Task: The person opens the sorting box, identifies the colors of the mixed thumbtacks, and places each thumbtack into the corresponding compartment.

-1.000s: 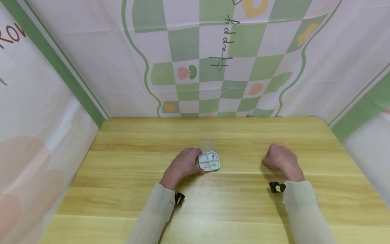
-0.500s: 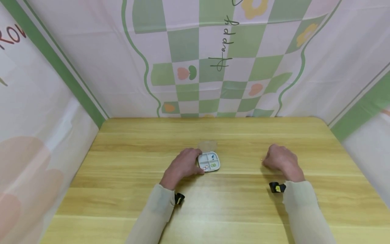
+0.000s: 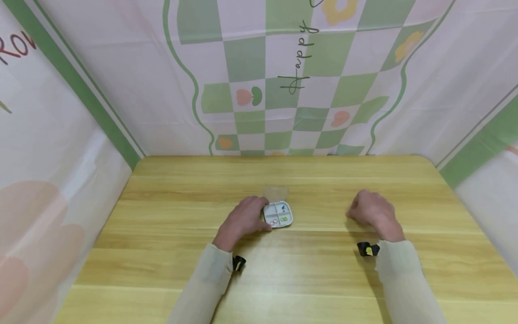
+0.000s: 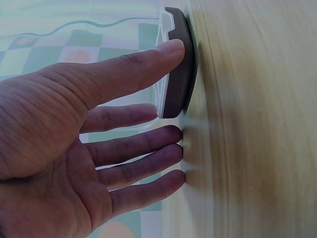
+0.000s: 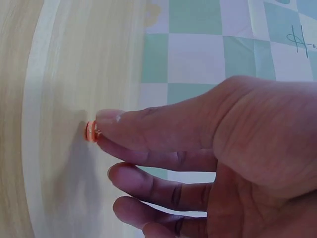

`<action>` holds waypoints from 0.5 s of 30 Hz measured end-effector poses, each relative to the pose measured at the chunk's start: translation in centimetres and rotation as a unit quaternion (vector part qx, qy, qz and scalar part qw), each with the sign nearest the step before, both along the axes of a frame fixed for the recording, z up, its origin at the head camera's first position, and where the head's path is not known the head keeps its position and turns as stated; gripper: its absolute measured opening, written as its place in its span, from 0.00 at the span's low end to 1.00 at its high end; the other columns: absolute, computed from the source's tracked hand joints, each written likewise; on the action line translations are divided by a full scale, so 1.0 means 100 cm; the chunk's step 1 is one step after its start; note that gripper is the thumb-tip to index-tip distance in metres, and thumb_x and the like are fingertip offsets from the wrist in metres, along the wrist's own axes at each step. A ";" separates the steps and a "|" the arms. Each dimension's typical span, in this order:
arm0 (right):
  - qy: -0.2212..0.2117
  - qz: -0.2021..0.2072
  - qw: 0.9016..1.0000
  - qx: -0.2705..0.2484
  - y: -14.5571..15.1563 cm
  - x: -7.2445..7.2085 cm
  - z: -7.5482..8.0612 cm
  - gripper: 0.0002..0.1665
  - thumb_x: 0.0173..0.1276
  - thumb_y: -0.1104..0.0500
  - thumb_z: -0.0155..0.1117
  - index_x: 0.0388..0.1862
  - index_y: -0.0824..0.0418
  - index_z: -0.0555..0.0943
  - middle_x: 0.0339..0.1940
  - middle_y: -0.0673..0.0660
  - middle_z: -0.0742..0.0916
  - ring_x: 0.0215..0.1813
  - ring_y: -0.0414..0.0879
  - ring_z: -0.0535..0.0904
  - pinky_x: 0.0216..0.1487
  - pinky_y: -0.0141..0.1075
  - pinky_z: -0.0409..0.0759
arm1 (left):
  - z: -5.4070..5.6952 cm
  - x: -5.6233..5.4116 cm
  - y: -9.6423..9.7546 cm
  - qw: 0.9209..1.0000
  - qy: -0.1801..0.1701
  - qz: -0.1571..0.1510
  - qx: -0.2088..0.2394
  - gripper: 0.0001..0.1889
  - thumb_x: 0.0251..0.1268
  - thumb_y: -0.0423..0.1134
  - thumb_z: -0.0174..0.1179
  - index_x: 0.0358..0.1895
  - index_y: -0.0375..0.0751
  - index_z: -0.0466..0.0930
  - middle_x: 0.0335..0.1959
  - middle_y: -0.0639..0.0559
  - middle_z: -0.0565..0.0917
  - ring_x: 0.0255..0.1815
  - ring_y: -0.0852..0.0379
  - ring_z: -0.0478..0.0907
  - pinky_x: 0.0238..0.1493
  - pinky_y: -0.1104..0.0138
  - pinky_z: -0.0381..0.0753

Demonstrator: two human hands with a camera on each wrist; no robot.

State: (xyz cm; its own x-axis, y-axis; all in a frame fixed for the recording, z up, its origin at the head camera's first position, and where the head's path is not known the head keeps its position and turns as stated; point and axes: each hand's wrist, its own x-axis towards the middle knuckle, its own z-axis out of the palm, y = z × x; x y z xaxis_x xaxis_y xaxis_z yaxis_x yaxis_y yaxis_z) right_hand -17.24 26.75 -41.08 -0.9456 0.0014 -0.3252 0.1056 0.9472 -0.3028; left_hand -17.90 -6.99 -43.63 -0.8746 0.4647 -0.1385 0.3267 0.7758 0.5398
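Toward the middle of the table lies a small white pill box [image 3: 270,209] with four compartments, its clear lid [image 3: 276,194] folded back. My left hand [image 3: 244,216] holds the box by its left side, thumb and index finger on its edges; the left wrist view shows its dark base [image 4: 180,69]. Inside are red-and-white round pieces [image 3: 273,222], green pieces [image 3: 283,219] and a blue piece [image 3: 283,208]. To the right, my right hand [image 3: 373,211] pinches a tiny orange-and-white round piece [image 5: 90,131] with a thin metal bit, like an earring, low at the tabletop.
The wooden table [image 3: 194,180] reaches back to a green-and-white checked cloth backdrop [image 3: 279,121]. Cloth walls stand at both sides. A black band with a yellow mark [image 3: 368,249] is on the right wrist, and another black band [image 3: 238,263] is on the left.
My right fingertips have shifted slightly left and closed over the tiny piece, which showed beside them earlier in the head view. The left hand and the box have stayed put.
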 end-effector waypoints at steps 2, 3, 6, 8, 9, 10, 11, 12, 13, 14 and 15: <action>0.009 0.001 1.000 -0.006 -0.001 0.000 0.000 0.11 0.67 0.55 0.69 0.40 0.62 0.89 0.43 0.64 0.88 0.34 0.51 0.77 0.32 0.44 0.73 | -0.001 0.000 0.000 1.000 0.001 -0.001 0.001 0.34 0.54 0.43 0.79 0.63 0.35 0.78 0.50 0.47 0.82 0.47 0.53 0.76 0.52 0.59 0.76; 0.016 0.003 1.000 -0.009 -0.001 0.001 0.000 0.10 0.68 0.55 0.69 0.39 0.62 0.88 0.41 0.63 0.88 0.34 0.51 0.77 0.31 0.44 0.73 | -0.001 0.000 0.000 1.000 0.000 -0.001 0.001 0.34 0.54 0.43 0.79 0.63 0.35 0.78 0.51 0.47 0.82 0.47 0.53 0.76 0.52 0.59 0.76; 0.038 0.010 0.999 -0.016 -0.003 0.001 0.000 0.09 0.69 0.56 0.67 0.35 0.60 0.87 0.36 0.59 0.87 0.31 0.50 0.76 0.29 0.42 0.72 | 0.000 0.001 0.000 1.000 0.000 0.000 0.001 0.34 0.54 0.42 0.79 0.63 0.35 0.77 0.51 0.47 0.83 0.47 0.53 0.76 0.53 0.59 0.76; 0.056 0.018 0.998 -0.019 -0.005 0.001 0.000 0.09 0.70 0.57 0.65 0.33 0.60 0.86 0.33 0.57 0.86 0.30 0.49 0.75 0.28 0.41 0.71 | 0.000 0.001 0.000 1.000 0.000 0.000 0.000 0.34 0.54 0.42 0.79 0.63 0.35 0.77 0.51 0.47 0.83 0.47 0.53 0.76 0.53 0.59 0.76; 0.064 0.022 0.998 -0.020 -0.006 0.001 -0.001 0.08 0.70 0.57 0.65 0.33 0.60 0.86 0.32 0.57 0.86 0.29 0.48 0.75 0.28 0.41 0.70 | 0.000 0.001 0.000 1.000 0.002 -0.001 0.000 0.34 0.53 0.42 0.79 0.63 0.35 0.78 0.51 0.47 0.83 0.47 0.53 0.76 0.53 0.59 0.76; 0.071 0.026 0.997 -0.021 -0.007 0.001 -0.001 0.08 0.70 0.57 0.64 0.33 0.60 0.86 0.32 0.57 0.85 0.29 0.49 0.75 0.27 0.41 0.71 | 0.000 0.000 0.000 1.000 0.003 -0.002 0.000 0.34 0.53 0.42 0.79 0.63 0.35 0.78 0.51 0.46 0.83 0.47 0.52 0.76 0.53 0.59 0.76; 0.080 0.030 0.996 -0.022 -0.007 0.001 -0.001 0.08 0.71 0.58 0.64 0.33 0.60 0.85 0.32 0.57 0.85 0.29 0.49 0.75 0.28 0.42 0.71 | 0.000 0.000 0.001 1.000 0.005 -0.003 0.000 0.34 0.53 0.42 0.79 0.62 0.34 0.78 0.51 0.46 0.83 0.47 0.52 0.76 0.53 0.59 0.76; 0.088 0.034 0.995 -0.023 -0.008 0.001 -0.001 0.08 0.71 0.58 0.64 0.34 0.61 0.85 0.32 0.57 0.85 0.30 0.49 0.75 0.28 0.43 0.72 | 0.000 0.000 0.000 1.000 0.006 -0.004 -0.001 0.34 0.53 0.42 0.80 0.62 0.34 0.78 0.50 0.46 0.83 0.47 0.52 0.76 0.53 0.59 0.76; 0.096 0.038 0.994 -0.025 -0.009 0.001 -0.001 0.08 0.71 0.58 0.65 0.35 0.61 0.86 0.33 0.57 0.86 0.30 0.49 0.76 0.29 0.44 0.73 | -0.001 0.000 0.000 1.000 0.008 -0.005 -0.001 0.34 0.52 0.42 0.80 0.62 0.34 0.78 0.50 0.46 0.83 0.47 0.52 0.76 0.53 0.59 0.76; 0.103 0.042 0.993 -0.026 -0.011 0.001 -0.001 0.08 0.72 0.58 0.65 0.36 0.62 0.86 0.33 0.57 0.86 0.31 0.50 0.77 0.30 0.45 0.74 | -0.001 0.000 0.000 1.000 0.010 -0.006 0.000 0.34 0.52 0.42 0.80 0.62 0.34 0.78 0.50 0.46 0.83 0.47 0.52 0.76 0.53 0.59 0.76; 0.109 0.045 0.993 -0.026 -0.012 0.000 -0.002 0.08 0.72 0.59 0.66 0.36 0.62 0.86 0.32 0.57 0.86 0.31 0.50 0.77 0.31 0.46 0.74 | -0.001 0.000 0.000 1.000 0.011 -0.007 0.000 0.34 0.52 0.41 0.80 0.62 0.34 0.78 0.50 0.46 0.83 0.47 0.52 0.76 0.53 0.59 0.76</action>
State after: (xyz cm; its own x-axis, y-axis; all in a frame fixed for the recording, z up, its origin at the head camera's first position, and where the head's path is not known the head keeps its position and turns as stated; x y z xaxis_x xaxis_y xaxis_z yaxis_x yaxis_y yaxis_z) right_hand -17.21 25.51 -41.23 -0.9891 -0.0973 -0.1103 -0.0518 0.9323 -0.3580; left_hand -17.92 -6.95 -43.73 -0.8712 0.4761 -0.1195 0.3484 0.7712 0.5329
